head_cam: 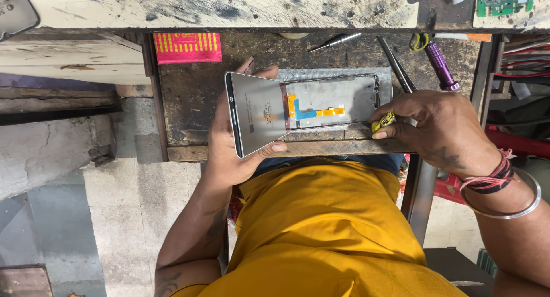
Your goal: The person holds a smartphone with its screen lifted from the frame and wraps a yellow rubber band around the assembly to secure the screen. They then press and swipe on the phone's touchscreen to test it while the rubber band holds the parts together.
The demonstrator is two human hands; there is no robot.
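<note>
- The worn wooden workbench (195, 96) carries the work; a red and yellow packet (188, 47), a purple-handled screwdriver (440, 65), a metal-tipped tool (335, 42), long tweezers (398, 65) and a green circuit board (504, 0) are seen lying around it.
- The phone body (338, 102) is laid flat near the bench's front edge, its long axis running left to right across the view, open face upward.
- The display panel (258, 113) is lifted off the body's left end like a book cover and held tilted, its long axis running near to far, its back toward the camera; an orange and blue flex ribbon (315, 110) joins it to the body.
- The left hand (229, 142) is wrapped around the panel, thumb on the near edge, fingers curled behind the far one.
- The right hand (441, 125) is closed on a small yellow tool (382, 122) at the body's right end.
- Judged risks: the ribbon could tear if the panel is swung wider; the glass could crack under grip pressure; the tool could slip and scratch.
</note>
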